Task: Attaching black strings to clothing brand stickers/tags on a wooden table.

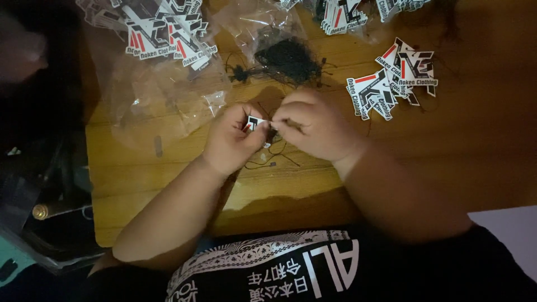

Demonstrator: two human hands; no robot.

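At the far left I see dark clutter beside the wooden table [140, 184], too dim for me to tell what it is. On the table's upper left lies a clear plastic bag [162, 84] with a heap of black, white and red die-cut tags [168, 33] showing through its top.

Coming inward, my left hand [232, 140] is curled closed, thumb and fingers pinching one small tag [256, 123] of the same kind, held just above the table at its middle. My right hand [313, 128] meets it from the other side, fingertips pressed together at the tag's edge; they seem to pinch a thin black string [274, 159], though I cannot tell for sure. The string's loose loop trails down onto the wood just below both hands.

Straight behind the hands sits a second clear bag with a dark tangle of black strings [288, 59], near the knuckles but apart from them.

Further right, a loose pile of tags [391, 78] lies fanned on the bare wood, well apart from my right hand. More tags [341, 17] crowd the top edge.
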